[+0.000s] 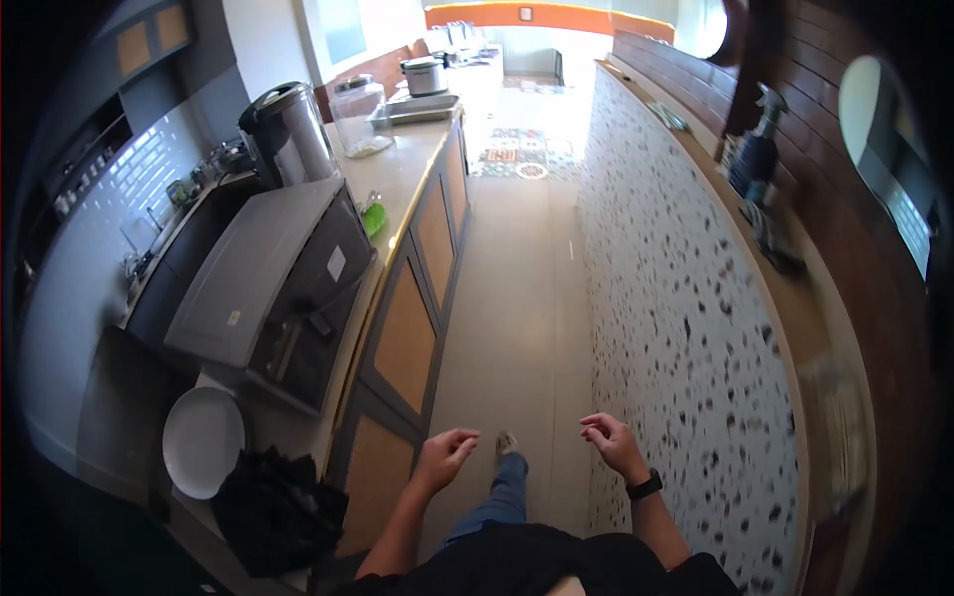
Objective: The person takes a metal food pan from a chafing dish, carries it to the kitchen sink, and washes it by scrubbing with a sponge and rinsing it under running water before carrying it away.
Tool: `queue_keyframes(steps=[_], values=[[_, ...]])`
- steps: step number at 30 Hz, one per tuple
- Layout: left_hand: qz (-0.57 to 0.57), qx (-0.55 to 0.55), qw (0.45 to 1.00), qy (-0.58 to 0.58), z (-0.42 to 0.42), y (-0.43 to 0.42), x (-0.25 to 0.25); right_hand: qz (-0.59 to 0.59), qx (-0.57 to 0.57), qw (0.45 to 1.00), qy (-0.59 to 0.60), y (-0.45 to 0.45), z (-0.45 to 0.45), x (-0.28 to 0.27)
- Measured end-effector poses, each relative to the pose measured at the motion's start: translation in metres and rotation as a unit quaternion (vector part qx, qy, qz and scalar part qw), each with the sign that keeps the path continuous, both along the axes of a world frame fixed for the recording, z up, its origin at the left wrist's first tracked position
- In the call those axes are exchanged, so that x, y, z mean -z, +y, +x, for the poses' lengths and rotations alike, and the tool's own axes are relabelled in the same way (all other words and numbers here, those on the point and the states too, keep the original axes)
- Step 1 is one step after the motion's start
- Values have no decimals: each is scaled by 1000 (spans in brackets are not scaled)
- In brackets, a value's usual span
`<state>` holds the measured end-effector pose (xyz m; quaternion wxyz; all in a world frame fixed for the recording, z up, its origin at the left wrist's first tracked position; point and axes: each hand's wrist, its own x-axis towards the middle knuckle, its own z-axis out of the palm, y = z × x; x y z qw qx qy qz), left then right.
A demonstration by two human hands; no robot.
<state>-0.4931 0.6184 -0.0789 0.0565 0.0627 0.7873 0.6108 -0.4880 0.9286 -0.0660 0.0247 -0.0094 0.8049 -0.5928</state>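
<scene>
A narrow kitchen aisle with a pale floor (517, 318) runs up the middle of the frame to patterned tiles (527, 154) in the bright upper centre. At lower centre the person's left hand (449, 459) is empty, its fingers loosely bent. The right hand (610, 444), right of it, is also empty and half curled, above a wrist with a dark watch (646, 485).

Nearest the left hand is the cabinet front (402, 308), left of centre, with woven-looking panels in grey frames; nearest the right is the speckled wall (676, 328), filling the right of centre. Whether either hand touches these is hard to tell.

Farther out, at lower left, a black cloth-like bundle (278, 512) overlaps a white plate (204, 442). A boxy grey appliance (248, 268) stands at left, with a glass jar (360, 114) and pot (424, 75) at upper left. A spray bottle (755, 154) stands on the ledge (807, 308) at upper right.
</scene>
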Motion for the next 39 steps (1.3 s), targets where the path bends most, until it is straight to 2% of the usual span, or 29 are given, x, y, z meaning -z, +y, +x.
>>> queue_keyframes(steps=[3, 7, 10, 12, 17, 21, 22, 26, 29, 30, 33, 34, 36, 39], values=[[-29, -39, 998, -39, -60, -11, 9, 6, -22, 999, 25, -5, -90, 2], [-21, -42, 999, 1, -172, 6, -3, -6, -37, 999, 5, -10, -189, -5], [-73, 12, 997, 31, -266, 36, -31, 0, -43, 999, 21, -1, -264, -21], [-136, 73, 983, 100, -323, 62, -50, 5, -19, 999, 35, 7, -308, -36], [-86, 210, 966, 122, -434, 137, -68, -49, 57, 997, 26, 41, -391, -36], [-88, 272, 943, 173, -527, 173, -69, -49, 64, 997, -20, 84, -459, -3], [-94, 262, 947, 158, -552, 179, -68, -69, 65, 995, -41, 95, -480, 6], [-138, 204, 963, 110, -654, 193, -47, -22, 75, 996, -32, 143, -584, 20], [-134, 169, 975, 59, -723, 207, -44, 40, 72, 997, -9, 171, -677, 6], [-142, 162, 975, 55, -745, 213, -50, 8, 81, 997, 18, 174, -709, -1], [-150, 134, 979, 42, -821, 230, -71, 87, 24, 994, 65, 180, -830, -31], [-137, 124, 982, 45, -839, 235, -69, 38, 12, 997, 65, 174, -855, -38], [-116, 99, 987, 49, -876, 242, -62, 57, -53, 993, 83, 165, -903, -47], [-119, 74, 990, -9, -930, 243, -44, 54, -121, 988, 79, 158, -974, -36]])
